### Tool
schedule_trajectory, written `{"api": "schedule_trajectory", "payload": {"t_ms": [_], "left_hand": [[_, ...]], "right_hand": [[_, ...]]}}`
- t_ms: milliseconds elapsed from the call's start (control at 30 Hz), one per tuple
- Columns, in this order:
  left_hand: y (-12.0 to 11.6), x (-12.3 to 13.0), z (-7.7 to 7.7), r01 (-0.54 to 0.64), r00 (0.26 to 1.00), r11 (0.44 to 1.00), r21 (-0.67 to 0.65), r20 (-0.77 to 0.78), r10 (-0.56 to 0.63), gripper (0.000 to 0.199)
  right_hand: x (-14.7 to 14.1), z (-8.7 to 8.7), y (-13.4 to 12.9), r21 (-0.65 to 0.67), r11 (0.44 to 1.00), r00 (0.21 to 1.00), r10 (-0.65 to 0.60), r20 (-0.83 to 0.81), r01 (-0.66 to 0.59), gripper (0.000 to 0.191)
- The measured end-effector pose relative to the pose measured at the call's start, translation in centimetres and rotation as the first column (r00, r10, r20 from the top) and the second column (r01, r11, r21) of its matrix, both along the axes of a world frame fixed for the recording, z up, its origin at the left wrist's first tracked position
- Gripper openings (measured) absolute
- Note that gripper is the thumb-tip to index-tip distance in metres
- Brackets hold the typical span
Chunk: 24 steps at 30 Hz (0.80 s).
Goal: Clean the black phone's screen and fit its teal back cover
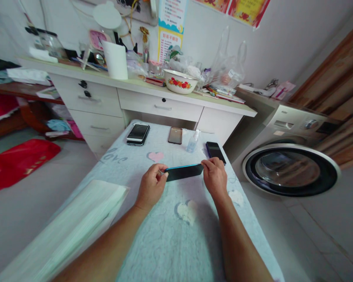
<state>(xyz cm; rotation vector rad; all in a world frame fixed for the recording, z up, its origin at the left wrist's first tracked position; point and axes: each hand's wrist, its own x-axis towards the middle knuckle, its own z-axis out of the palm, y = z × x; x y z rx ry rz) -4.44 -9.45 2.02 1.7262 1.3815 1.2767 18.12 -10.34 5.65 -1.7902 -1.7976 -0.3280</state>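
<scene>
Between my two hands a dark smartphone [184,172] with a blue edge is held sideways and tilted above the cloth-covered table [170,246]. My left hand [153,184] pinches its left end between thumb and fingers. At the opposite end, my right hand [215,176] grips the corner with closed fingers. Just beyond the right hand lies another dark phone [215,152]. A small clear spray bottle [193,141] stands upright behind the held phone. Beside it lies a brownish phone case or phone [175,135]; I cannot tell which. Stacked phones [138,134] rest at the table's far left.
A pale folded sheet [73,227] covers the table's left side. Behind stands a white desk [161,105] bearing a flowered bowl [181,81], a paper roll [115,60] and plastic bags. On the right is a washing machine [285,149]; a red bag [20,162] lies left.
</scene>
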Motion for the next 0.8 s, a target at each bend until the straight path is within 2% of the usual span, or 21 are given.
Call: {"api": "schedule_trajectory", "payload": {"t_ms": [233,467,800], "left_hand": [[0.0,0.0,-0.3,0.003,1.0,1.0,0.009,-0.008,-0.003,0.016],[-0.4,0.2,0.0,0.003,1.0,1.0,0.011,-0.005,-0.003,0.016],[-0.5,0.4,-0.6,-0.001,0.998,1.0,-0.028,0.059,0.003,0.017]], "right_hand": [[-1.0,-0.5,0.0,0.039,0.998,0.998,0.055,0.014,-0.055,0.024],[-3.9,-0.3,-0.5,0.029,0.988,0.988,0.152,0.01,-0.152,0.023],[-7.2,-0.8,-1.1,0.009,0.957,0.956,0.289,0.044,-0.29,0.024]]}}
